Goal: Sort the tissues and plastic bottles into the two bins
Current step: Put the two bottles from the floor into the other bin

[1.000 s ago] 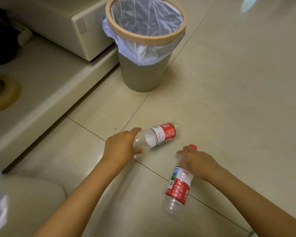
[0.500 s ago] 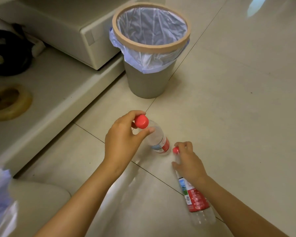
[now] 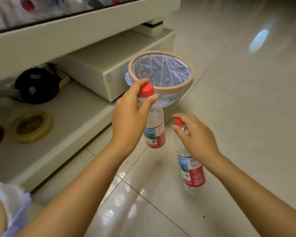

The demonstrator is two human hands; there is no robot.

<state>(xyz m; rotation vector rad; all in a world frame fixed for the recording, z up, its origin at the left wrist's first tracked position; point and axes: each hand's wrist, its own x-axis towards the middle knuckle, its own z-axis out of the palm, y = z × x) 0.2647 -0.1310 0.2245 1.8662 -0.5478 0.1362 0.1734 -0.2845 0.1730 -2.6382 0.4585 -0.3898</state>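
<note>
My left hand [image 3: 129, 115] grips a clear plastic bottle [image 3: 155, 132] by its neck, just under the red cap. It hangs upright in the air, close to the near rim of a grey bin [image 3: 173, 89] lined with a pale plastic bag. My right hand [image 3: 194, 135] holds a second, red-labelled bottle [image 3: 192, 173] by its neck, lower and to the right, above the tiled floor. A second lined bin [image 3: 0, 212] shows only partly at the bottom left corner, with something white inside it.
A cream shelf unit [image 3: 61, 120] runs along the left, with a yellow tape roll [image 3: 32, 127], a black object [image 3: 37, 84] and a cream box [image 3: 101, 77] on its low ledge. Glossy floor tiles [image 3: 246, 100] spread out to the right.
Both hands have lifted their bottles off the floor and carried them up toward the grey bin. The bottles now hang upright. The view has tilted up, showing more of the shelf.
</note>
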